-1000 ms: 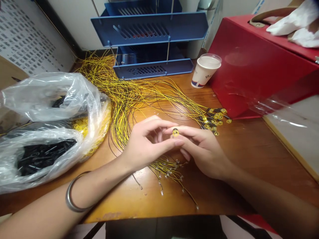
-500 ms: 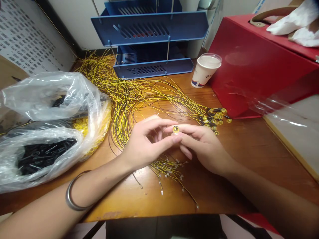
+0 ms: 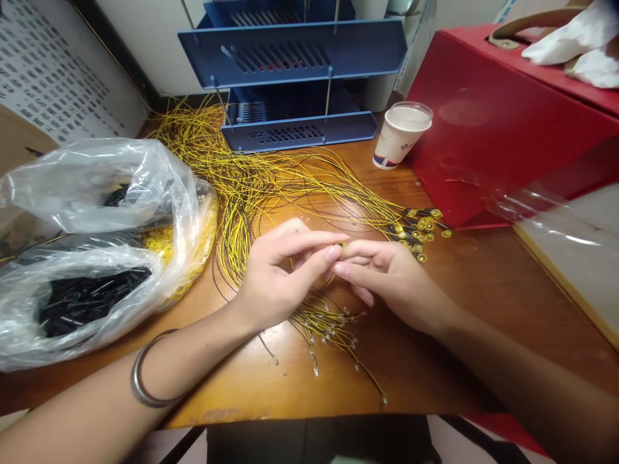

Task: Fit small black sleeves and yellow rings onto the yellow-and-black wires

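Note:
My left hand (image 3: 290, 274) and my right hand (image 3: 382, 274) meet over the middle of the table. Between their fingertips is a small yellow cap (image 3: 343, 245), mostly covered by the fingers. My left thumb and index finger pinch it from the left, while my right fingers close on it from the right. Beneath the hands lies a bundle of yellow and black wires (image 3: 236, 238), its bare-looking ends (image 3: 333, 328) fanned out toward me. To the right, several wires end in black sleeves with yellow caps (image 3: 420, 229).
At the left, a clear plastic bag (image 3: 178, 258) holds black sleeves (image 3: 91, 299) and yellow caps (image 3: 162, 245). Behind the wires stands a blue tiered tray rack (image 3: 300, 132). A paper cup (image 3: 399, 138) stands beside a red box (image 3: 507, 116) at the back right.
The yellow cap has turned and is now more hidden by the fingers. My left thumb has drawn back slightly left and up onto it.

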A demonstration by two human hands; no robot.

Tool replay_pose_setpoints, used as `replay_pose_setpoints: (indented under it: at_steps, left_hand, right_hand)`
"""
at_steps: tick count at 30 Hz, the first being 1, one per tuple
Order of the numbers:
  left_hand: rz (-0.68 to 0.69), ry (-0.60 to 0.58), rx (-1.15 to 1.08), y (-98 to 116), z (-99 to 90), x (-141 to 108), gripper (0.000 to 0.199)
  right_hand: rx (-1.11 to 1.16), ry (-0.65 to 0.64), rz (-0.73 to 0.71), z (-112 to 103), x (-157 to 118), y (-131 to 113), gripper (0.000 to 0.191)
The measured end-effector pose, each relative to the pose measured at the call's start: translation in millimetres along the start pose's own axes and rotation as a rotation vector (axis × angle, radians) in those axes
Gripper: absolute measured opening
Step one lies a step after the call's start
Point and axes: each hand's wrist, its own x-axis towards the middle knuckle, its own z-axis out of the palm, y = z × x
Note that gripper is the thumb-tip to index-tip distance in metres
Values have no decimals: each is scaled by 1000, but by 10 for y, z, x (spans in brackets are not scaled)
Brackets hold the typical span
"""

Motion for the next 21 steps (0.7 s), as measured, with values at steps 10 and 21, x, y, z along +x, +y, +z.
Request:
replay_pose_setpoints:
  at_steps: [10,21]
  left_hand:
    - [-107,-65,-169,-18,-24,-36,21]
    - [-238,-100,-249,-28,-3,-51,20]
  right_hand:
    - [-150,81,-65,19,4,-42,23]
    - [-147,92,-74,13,18,-22,18]
